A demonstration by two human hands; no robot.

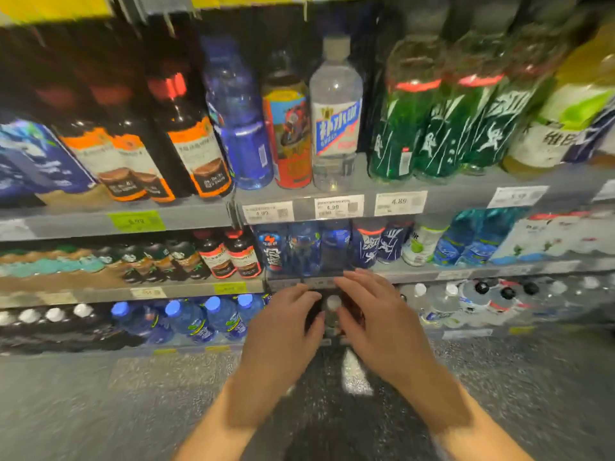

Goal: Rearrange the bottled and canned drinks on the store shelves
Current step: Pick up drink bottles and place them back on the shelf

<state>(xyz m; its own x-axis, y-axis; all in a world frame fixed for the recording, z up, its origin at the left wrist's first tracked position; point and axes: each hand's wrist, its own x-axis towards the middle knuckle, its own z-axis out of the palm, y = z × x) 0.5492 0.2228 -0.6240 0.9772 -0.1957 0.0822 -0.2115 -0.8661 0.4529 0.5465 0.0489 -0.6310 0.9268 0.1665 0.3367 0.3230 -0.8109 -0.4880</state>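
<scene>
Shelves [186,224] carry packed rows of drinks. Left hand [286,321] and right hand [372,314], fingers spread, flank a white-capped bottle [332,311] on the bottom shelf; contact cannot be confirmed. Risk: crowding could topple neighbouring bottles during withdrawal.

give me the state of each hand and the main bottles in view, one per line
left hand: fingers straight, reaching at the bottom shelf, holding nothing
right hand: fingers straight, beside the white cap, holding nothing
white-capped bottle: upright between the hands, capped
clear water bottle: upright, capped, on the higher shelf
green bottles: upright in a row
blue-capped bottles: upright, capped, on the bottom shelf
</scene>
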